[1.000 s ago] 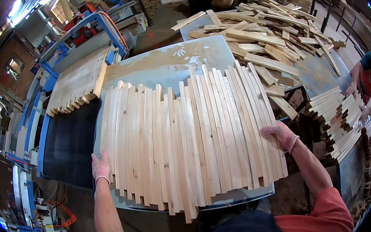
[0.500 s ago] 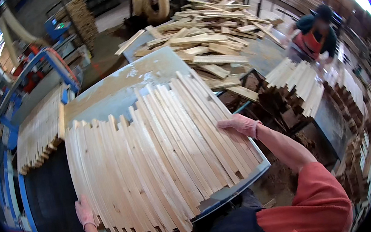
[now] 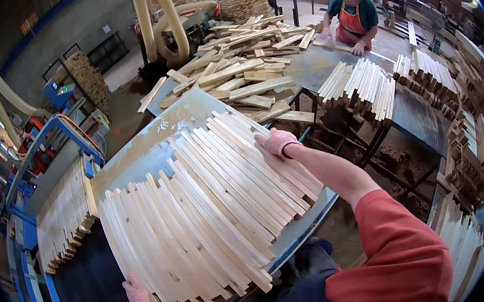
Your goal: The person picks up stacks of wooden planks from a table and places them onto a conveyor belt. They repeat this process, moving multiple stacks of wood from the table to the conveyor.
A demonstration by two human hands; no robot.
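A wide row of pale wooden strips lies side by side on a grey-blue metal table, its ends uneven. My left hand, in a pinkish knit glove, grips the near left corner of the row, fingers against the outermost strip. At the row's right side, toward the far end, my gloved right hand is closed over the edge strips, with its arm reaching across from the right. The undersides of both hands are hidden.
On my left, a dark belt in a blue-framed machine carries another row of strips. Loose boards are heaped beyond the table. A co-worker in a red apron stands at the far right, behind stacked strips.
The view has swung to the right. My right hand has moved farther along the row's right edge; my left hand stays at the near left corner. The co-worker now stands more upright.
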